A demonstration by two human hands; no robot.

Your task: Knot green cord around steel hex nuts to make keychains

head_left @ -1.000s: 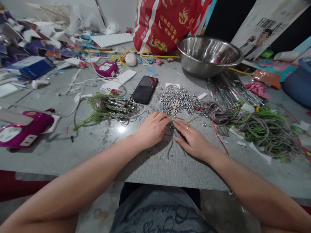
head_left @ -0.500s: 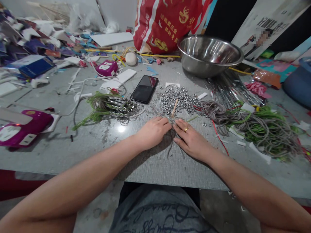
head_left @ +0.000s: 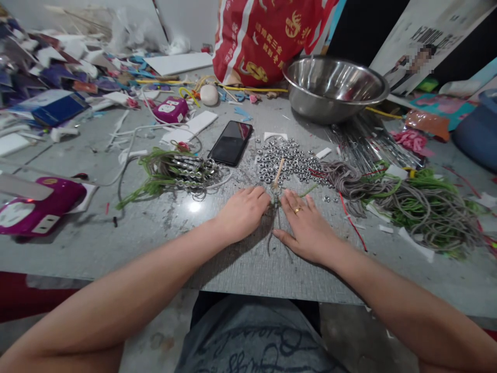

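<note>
Between my hands lies a small knotted cord (head_left: 276, 201) in grey and green, its loose grey ends trailing toward the table's front edge. My left hand (head_left: 244, 213) is closed at its left side, fingers curled and pressed together; what they pinch is hidden. On the other side my right hand (head_left: 306, 225) lies nearly flat, fingers stretched and thumb apart, its index fingertip close to the cord. A thin wooden stick (head_left: 279, 171) stands up just beyond the knot. Behind it spreads a pile of small metal nuts (head_left: 289, 155).
Left of the nuts lie a black phone (head_left: 231, 142) and a bundle of green cords with metal pieces (head_left: 182, 171). Tangled grey and green cords (head_left: 419, 207) sit on the right. Farther back are a steel bowl (head_left: 336, 96), a red bag (head_left: 260, 46) and purple power sockets (head_left: 42, 204).
My hands have drawn slightly apart, left hand to the left, so more of the knotted cord shows. The right hand's fingers have spread and flattened.
</note>
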